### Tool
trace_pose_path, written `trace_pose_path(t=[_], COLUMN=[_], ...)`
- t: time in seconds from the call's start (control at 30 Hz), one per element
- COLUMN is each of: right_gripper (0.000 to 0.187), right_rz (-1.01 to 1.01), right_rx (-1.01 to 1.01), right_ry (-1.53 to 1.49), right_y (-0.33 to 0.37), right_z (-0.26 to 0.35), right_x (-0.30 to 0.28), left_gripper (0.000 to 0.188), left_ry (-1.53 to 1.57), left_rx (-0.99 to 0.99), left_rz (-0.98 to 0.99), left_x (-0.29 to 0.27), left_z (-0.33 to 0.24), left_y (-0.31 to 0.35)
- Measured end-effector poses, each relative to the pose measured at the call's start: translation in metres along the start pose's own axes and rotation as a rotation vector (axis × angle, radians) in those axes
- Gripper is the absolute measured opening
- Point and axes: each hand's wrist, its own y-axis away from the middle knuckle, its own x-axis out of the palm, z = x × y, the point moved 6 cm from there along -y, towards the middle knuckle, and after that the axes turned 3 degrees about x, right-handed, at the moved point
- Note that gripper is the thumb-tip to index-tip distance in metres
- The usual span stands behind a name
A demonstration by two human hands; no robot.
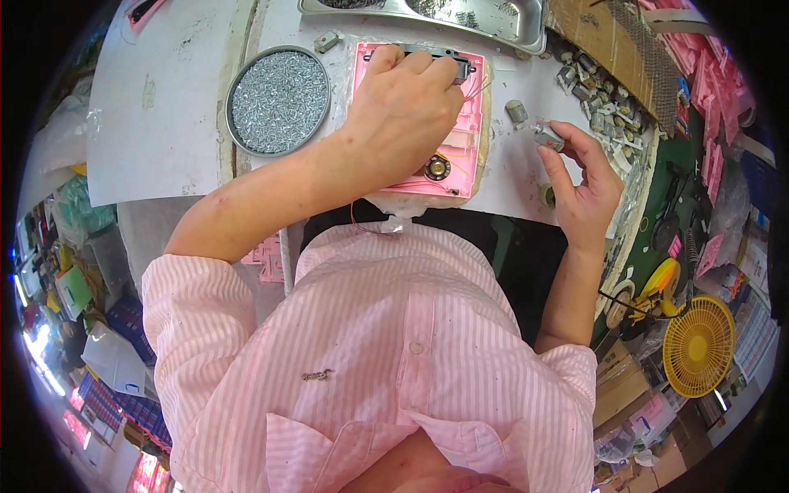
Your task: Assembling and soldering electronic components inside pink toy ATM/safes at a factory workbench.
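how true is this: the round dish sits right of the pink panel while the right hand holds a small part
Wrong side: the head view shows the round dish left of the pink panel, while the right hand holds a small part.

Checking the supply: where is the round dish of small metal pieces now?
In the head view, the round dish sits on the white table, left of the pink panel, beyond the left forearm.

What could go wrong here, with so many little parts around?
The left forearm passes close to the round metal dish of small silvery metal pieces; a bump might spill them. The right hand pinches a small grey metal cylinder, which could slip. A thin red wire hangs below the pink plastic casing and might snag.
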Motion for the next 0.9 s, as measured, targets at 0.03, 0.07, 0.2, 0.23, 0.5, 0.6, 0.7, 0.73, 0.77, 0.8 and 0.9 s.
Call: trace_pose_path(t=[0.03,0.07,0.2,0.23,0.5,0.6,0.7,0.73,0.77,0.8,0.9], right_gripper=[0.028,0.028,0.026,0.026,0.027,0.027,0.028,0.029,0.028,0.028,0.027], right_rz=[0.004,0.008,0.088,0.124,0.247,0.237,0.238,0.240,0.248,0.256,0.214], right_rx=[-0.005,-0.010,0.014,-0.027,-0.138,-0.124,-0.101,-0.090,-0.067,-0.040,-0.101], right_ry=[-0.005,-0.011,-0.070,-0.049,0.133,0.162,0.191,0.200,0.193,0.187,0.265], right_y=[-0.001,-0.001,-0.009,-0.015,-0.040,-0.041,-0.040,-0.039,-0.040,-0.040,-0.043], right_z=[-0.001,-0.001,0.002,0.008,0.009,0.007,0.007,0.007,0.006,0.005,0.015], right_x=[0.002,0.005,0.027,0.034,0.074,0.075,0.076,0.076,0.077,0.076,0.071], left_gripper=[0.014,0.015,0.016,0.015,0.013,0.013,0.013,0.013,0.013,0.012,0.012], left_ry=[0.037,0.073,0.254,0.305,0.615,0.714,0.760,0.771,0.777,0.788,0.836], left_rx=[-0.012,-0.025,-0.127,-0.189,-0.444,-0.484,-0.446,-0.426,-0.442,-0.457,-0.526], left_rz=[-0.020,-0.039,-0.192,-0.249,-0.443,-0.481,-0.489,-0.487,-0.463,-0.435,-0.366], left_x=[0.001,0.001,-0.011,-0.011,0.001,-0.004,-0.006,-0.006,-0.006,-0.006,-0.003], left_z=[0.002,0.004,0.028,0.035,0.045,0.050,0.054,0.054,0.054,0.054,0.054], left_y=[0.002,0.005,0.031,0.039,0.054,0.050,0.044,0.043,0.042,0.042,0.042])
